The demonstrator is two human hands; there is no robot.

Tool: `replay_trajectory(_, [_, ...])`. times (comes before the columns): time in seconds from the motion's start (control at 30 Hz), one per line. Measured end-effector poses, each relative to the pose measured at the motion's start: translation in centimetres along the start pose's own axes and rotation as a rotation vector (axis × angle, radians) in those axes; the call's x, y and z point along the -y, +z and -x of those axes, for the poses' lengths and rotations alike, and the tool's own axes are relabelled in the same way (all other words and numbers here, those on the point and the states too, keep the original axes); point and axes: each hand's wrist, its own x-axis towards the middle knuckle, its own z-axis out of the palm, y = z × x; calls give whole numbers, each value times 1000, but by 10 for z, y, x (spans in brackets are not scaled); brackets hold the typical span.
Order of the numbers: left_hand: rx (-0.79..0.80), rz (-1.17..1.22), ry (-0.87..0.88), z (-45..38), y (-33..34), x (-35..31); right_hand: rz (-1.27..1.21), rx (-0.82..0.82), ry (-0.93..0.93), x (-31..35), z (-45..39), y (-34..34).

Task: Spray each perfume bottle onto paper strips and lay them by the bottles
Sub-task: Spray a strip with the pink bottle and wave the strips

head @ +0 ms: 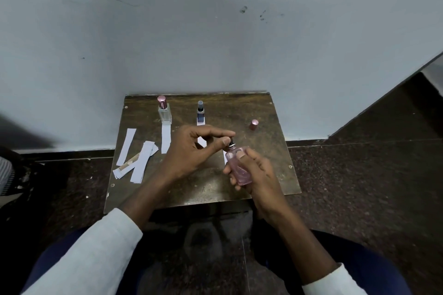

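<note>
My right hand grips a pink perfume bottle tilted over the table's middle, its cap off. My left hand pinches the bottle's black spray head between thumb and forefinger. The bottle's pink cap stands on the table at the back right. A clear bottle with a pink cap and a dark blue bottle stand upright at the back. One white strip lies in front of the clear bottle. Another strip in front of the blue bottle shows through my left fingers.
Several loose paper strips lie piled at the left of the small wooden table. The table stands against a pale wall. Dark stone floor surrounds it, and my knees are at the table's near edge.
</note>
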Motion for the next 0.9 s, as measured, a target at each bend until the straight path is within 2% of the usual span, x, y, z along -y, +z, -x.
replay_trajectory(0.13, [-56,73,-73,10,-1,-3,14,8,49,-2,-6,-6])
replay_trajectory(0.3, [-110,61,-104,16,-5,-17,-94,141,113,5,-10,-6])
replay_trajectory(0.53, [-80,-157,-44,21,-7,-15,-101,276,191,20,-14,-20])
replay_trajectory(0.9, [-50,-140,-93,3,9,16,-82,181,178,9,-26,-24])
